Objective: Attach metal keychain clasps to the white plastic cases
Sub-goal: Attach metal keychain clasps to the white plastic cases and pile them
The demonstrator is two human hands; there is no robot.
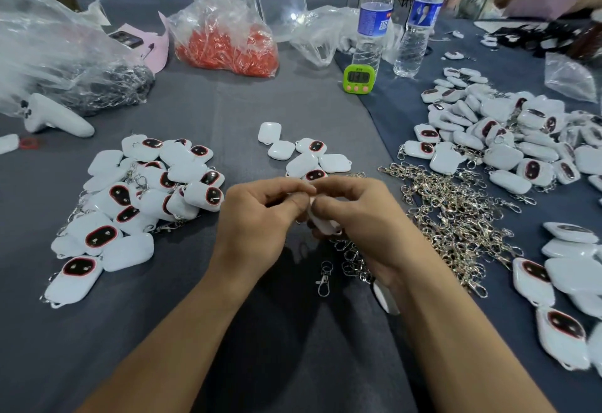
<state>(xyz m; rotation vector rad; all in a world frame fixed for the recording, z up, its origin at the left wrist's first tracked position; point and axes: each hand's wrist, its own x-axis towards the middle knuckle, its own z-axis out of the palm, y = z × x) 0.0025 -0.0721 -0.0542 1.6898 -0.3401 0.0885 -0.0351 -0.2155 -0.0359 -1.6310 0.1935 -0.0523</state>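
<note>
In front of the green timer [357, 78], the curled left hand [257, 217] and right hand [358, 217] together pinch one white case [322, 227], much of it apparently hidden beneath them.

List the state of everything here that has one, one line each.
white case, held between both hands, off the table.
left hand, pinching the case's top.
right hand, curled round the case.
loose clasp, lying flat, attached to nothing.
left bottle, upright, capped.
right bottle, upright, capped.
timer, standing, display showing digits.
</note>
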